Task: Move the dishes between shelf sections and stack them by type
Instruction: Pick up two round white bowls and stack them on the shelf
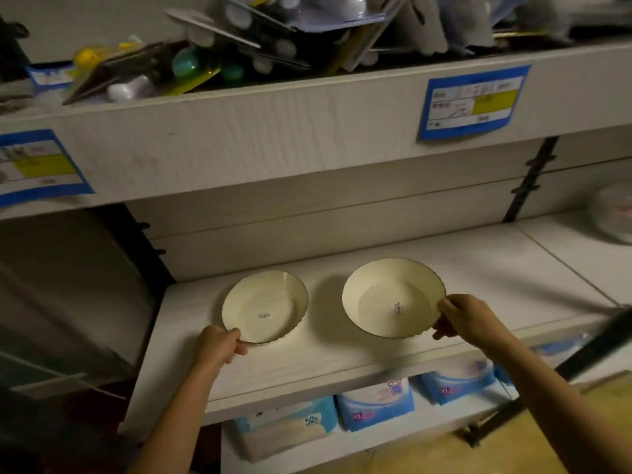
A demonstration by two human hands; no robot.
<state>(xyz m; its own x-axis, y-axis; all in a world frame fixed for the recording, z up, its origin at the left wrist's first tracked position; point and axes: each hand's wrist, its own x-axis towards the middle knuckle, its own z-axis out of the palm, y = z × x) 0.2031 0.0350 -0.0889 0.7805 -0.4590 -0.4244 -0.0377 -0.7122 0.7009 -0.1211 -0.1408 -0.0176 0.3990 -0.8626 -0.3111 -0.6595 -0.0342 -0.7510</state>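
Two cream deep plates with thin dark rims sit side by side on a white shelf (478,268). The smaller left plate (273,302) has a scalloped edge and rests flat. My left hand (219,347) grips its near-left rim. The larger right plate (386,295) is tilted, its right side raised off the shelf. My right hand (468,318) pinches its right rim. Each plate has a small sticker in its middle.
The shelf above (273,131) overhangs, loaded with packaged goods and carrying blue price labels (473,102). A blurred white stack (615,213) sits at the far right of the shelf. Blue-and-white soft packs (374,405) fill the shelf below. A dark bar (595,343) crosses at right.
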